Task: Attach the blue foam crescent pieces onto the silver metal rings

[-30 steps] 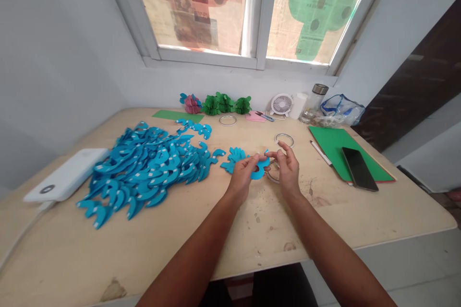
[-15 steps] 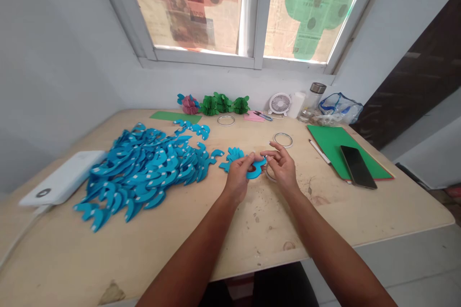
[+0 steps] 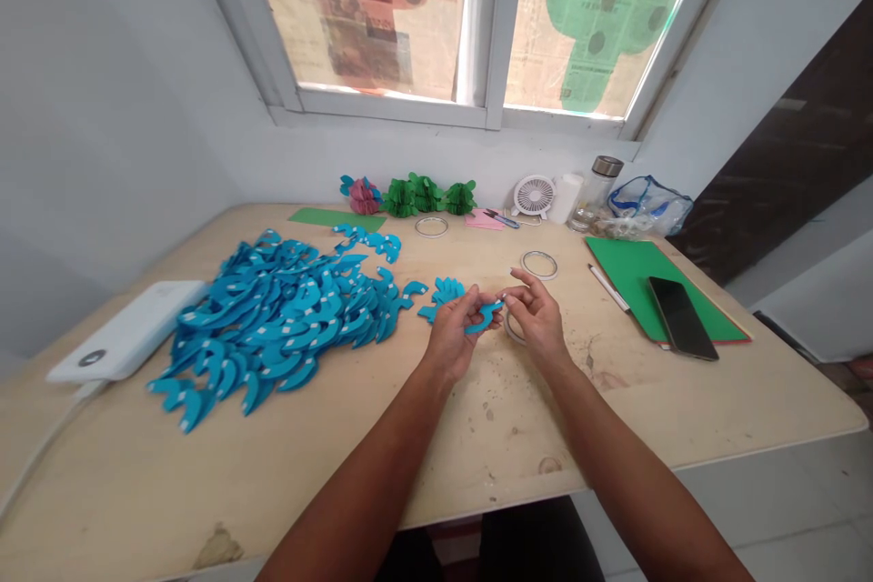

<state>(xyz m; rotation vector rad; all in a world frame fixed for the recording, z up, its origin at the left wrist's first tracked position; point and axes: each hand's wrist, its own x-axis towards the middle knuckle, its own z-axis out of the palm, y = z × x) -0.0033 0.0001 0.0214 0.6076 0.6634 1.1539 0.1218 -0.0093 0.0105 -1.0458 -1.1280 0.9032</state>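
My left hand [image 3: 454, 332] is closed around a curved blue paper piece [image 3: 481, 322], fingers behind it and thumb on top. The piece has a white square at its right end. There, the thumb and forefinger of my right hand [image 3: 537, 314] pinch at the white-marked tip, the other fingers raised; whether they grip the paper or a bit of white on it is too small to tell. Just beyond my left hand lies a small fanned blue paper stack [image 3: 446, 291]. A tape roll [image 3: 515, 327] on the table is partly hidden by my right hand.
A large heap of blue paper pieces [image 3: 286, 309] with white squares covers the left of the table. Beside it lies a white power bank [image 3: 129, 332]. Rightward are a tape roll [image 3: 538, 265], a pen [image 3: 609, 288], green sheets [image 3: 624, 273] and a phone [image 3: 682, 318]. Paper ornaments [image 3: 426, 193] and a fan [image 3: 534, 197] stand behind.
The blue piece has tilted in my left hand and shows narrower now. My right fingertips stay at its white-marked end. The view has shifted slightly.
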